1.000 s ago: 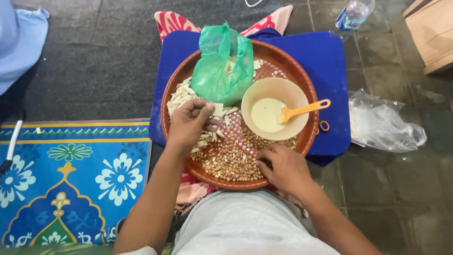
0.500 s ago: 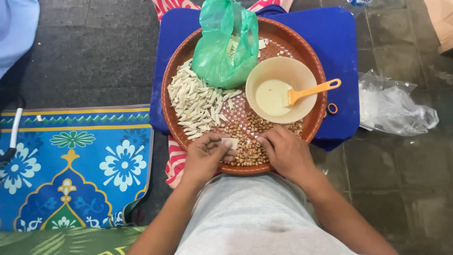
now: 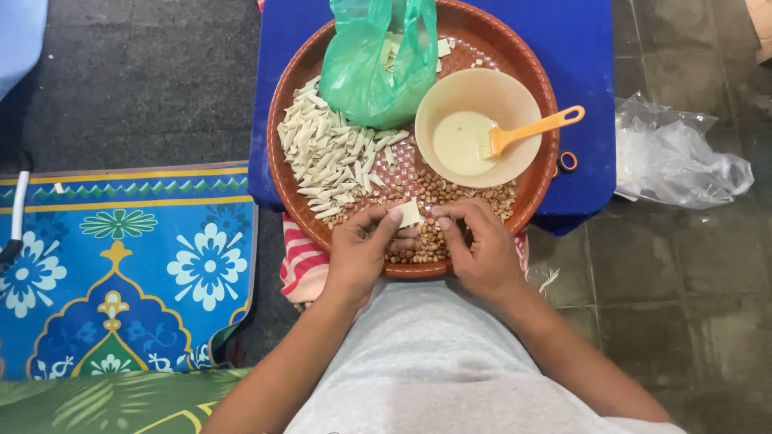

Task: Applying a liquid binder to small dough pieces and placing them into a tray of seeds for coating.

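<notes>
Both hands work at the near rim of a round reddish-brown woven tray (image 3: 286, 120), which sits on a blue mat (image 3: 581, 48) over a dark tiled floor (image 3: 683, 273). The left hand (image 3: 358, 253) pinches a small pale square of thin dough wrapper (image 3: 409, 214) between thumb and fingers, holding it just above the heap of brown peanuts (image 3: 450, 197) spread across the near half of the tray. The right hand (image 3: 478, 245) has its fingers curled down beside the wrapper, touching the peanuts; whether it grips a nut I cannot tell, since the fingertips hide it.

To the left on the tray lies a pile of slim, pale rolled dough sticks (image 3: 326, 157). Behind them slumps a green plastic bag (image 3: 378, 68) with more pale squares showing at its mouth. A cream-coloured plastic bowl (image 3: 515, 100) holding whitish paste stands on the right of the tray, with an orange-handled brush (image 3: 531, 130) resting in it. A crumpled clear plastic bag (image 3: 683, 157) lies on the floor well to the right, and a blue patterned prayer rug (image 3: 121, 265) lies to the left.

The work in hand looks like wrapping a filling in the square. Doing it well seems to call for keeping the wrapper flat and level on the left fingers, setting the nuts near one edge, and rolling tightly without tearing the thin sheet.
</notes>
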